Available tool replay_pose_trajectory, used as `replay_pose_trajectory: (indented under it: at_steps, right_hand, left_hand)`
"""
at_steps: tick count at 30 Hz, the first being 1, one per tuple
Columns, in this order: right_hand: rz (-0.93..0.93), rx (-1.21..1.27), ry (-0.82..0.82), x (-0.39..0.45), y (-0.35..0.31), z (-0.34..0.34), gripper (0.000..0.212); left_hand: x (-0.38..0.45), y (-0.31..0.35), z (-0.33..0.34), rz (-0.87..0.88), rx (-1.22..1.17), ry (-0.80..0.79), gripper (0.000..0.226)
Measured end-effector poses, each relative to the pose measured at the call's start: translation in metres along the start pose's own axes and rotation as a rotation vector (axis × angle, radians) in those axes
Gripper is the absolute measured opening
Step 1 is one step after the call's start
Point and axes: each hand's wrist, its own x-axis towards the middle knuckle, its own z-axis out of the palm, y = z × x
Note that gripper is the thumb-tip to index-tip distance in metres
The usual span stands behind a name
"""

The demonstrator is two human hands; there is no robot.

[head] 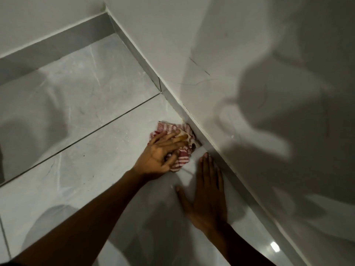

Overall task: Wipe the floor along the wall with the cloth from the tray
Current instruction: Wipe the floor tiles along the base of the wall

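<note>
A crumpled red-and-white striped cloth (182, 156) lies on the grey tiled floor (96, 150), pushed up against the grey skirting (172, 98) at the foot of the white wall (240, 73). My left hand (159, 156) presses down on the cloth, its fingers spread over the fabric and partly gripping it. My right hand (205, 194) lies flat on the floor just nearer to me, palm down, fingers together, fingertips close to the skirting. It holds nothing. No tray is in view.
The skirting runs diagonally from the top centre to the bottom right and meets a second wall at a corner (107, 12) far ahead. A dark grout line (96, 129) crosses the floor. Shadows of my arms fall on wall and tiles.
</note>
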Motion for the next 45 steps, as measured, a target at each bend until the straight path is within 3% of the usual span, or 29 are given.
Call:
replay_pose_trajectory:
  at_steps: [4,7,13,20,27,33,39,43,45]
  right_hand:
    - [-0.011,-0.012,0.019,0.002,0.002,0.000,0.117]
    - [0.006,-0.024,-0.004,0.002,0.000,0.003,0.118]
    - [-0.009,0.037,0.016,0.002,0.001,0.001,0.114]
    - [0.009,0.023,-0.002,0.000,-0.001,0.000,0.114]
    - [0.015,0.018,-0.002,0.000,0.000,0.000,0.115]
    - [0.004,0.037,0.018,0.001,0.001,0.002,0.111]
    - [0.013,0.042,0.006,0.000,0.001,0.002,0.110]
    - [0.011,0.043,0.002,0.001,0.000,0.000,0.110]
    - [0.007,0.042,-0.005,0.001,0.000,-0.001,0.109]
  left_hand:
    - [0.025,-0.001,-0.002,-0.196,0.036,0.159,0.052]
    - [0.033,0.023,0.012,-0.313,0.012,0.166,0.056]
    - [-0.011,0.018,0.011,0.116,0.110,-0.036,0.055]
    - [0.013,0.042,0.013,-0.126,0.055,0.054,0.058]
    - [0.005,0.006,-0.004,0.146,0.127,-0.115,0.052]
    - [0.014,0.036,0.019,-0.096,0.146,0.080,0.059]
    - [0.000,-0.007,0.004,0.193,0.213,-0.085,0.062]
    - [0.002,0.011,0.004,-0.201,0.135,0.058,0.064]
    - [0.008,0.026,0.013,-0.225,0.098,-0.007,0.068]
